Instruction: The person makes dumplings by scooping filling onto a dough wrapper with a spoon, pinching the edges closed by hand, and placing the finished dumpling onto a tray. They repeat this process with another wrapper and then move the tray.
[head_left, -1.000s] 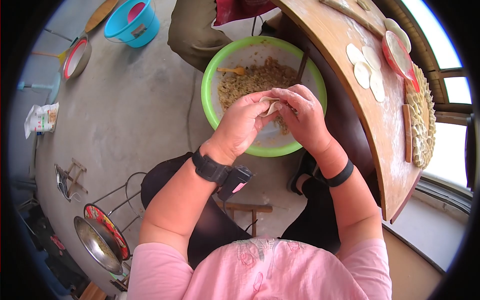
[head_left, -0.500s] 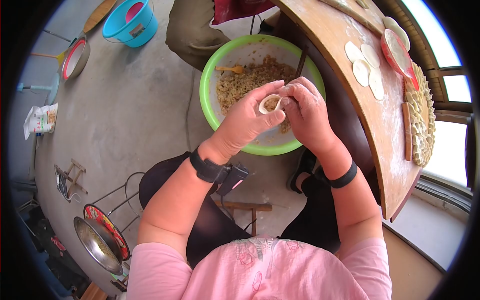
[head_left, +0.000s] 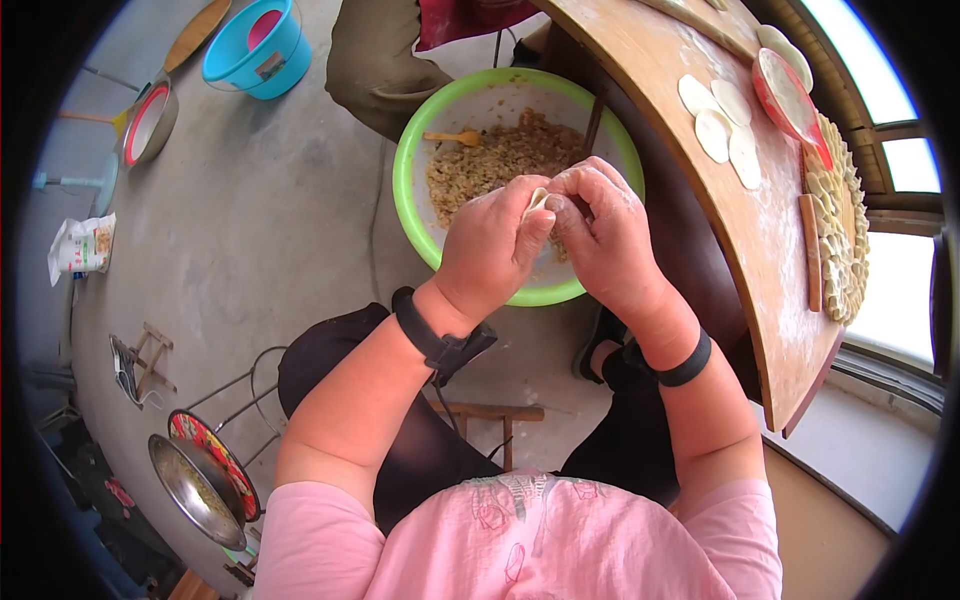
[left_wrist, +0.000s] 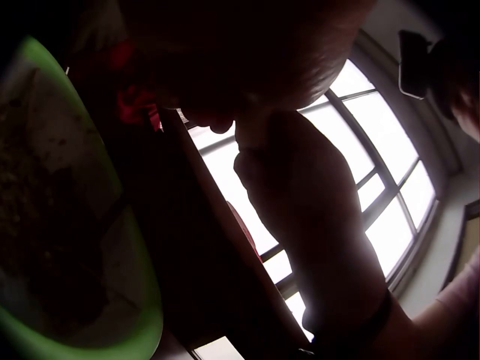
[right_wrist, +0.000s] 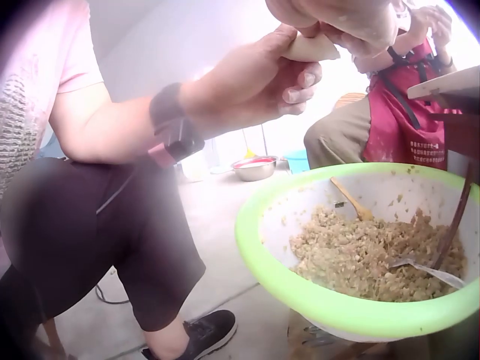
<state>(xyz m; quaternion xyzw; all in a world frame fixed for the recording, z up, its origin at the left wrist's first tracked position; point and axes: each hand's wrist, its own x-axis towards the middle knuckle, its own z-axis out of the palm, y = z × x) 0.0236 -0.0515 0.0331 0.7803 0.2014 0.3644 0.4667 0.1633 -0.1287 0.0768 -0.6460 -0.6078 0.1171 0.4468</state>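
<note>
Both hands meet over a green-rimmed basin (head_left: 402, 190) of minced filling (head_left: 470, 170). Between their fingers is a pale dumpling (right_wrist: 313, 49), folded over, with its edge under the fingertips. In the right wrist view, the left hand (head_left: 487, 240) holds the dumpling from below, thumb on its near side. Coming in from the other side, the floury right hand (head_left: 608, 225) pinches the dumpling's edge with thumb and bent fingers. A yellow spoon (right_wrist: 362, 210) and a shiny metal utensil (right_wrist: 431, 271) lie in the filling. The left wrist view is mostly dark silhouettes.
On the right, a floury wooden table (head_left: 740, 240) bears several round wrappers (head_left: 713, 135), a red-rimmed dish (head_left: 785, 97), a wooden stick (head_left: 810, 252) and a tray of dumplings (head_left: 845, 235). Across the basin sits another person in a red apron (right_wrist: 401, 112). A blue bucket (head_left: 275, 70) stands on the floor.
Half a second ago the wrapper was cupped open with filling showing; now it is folded over and pinched. The left fingers have closed in around it, and the view has shifted slightly.
</note>
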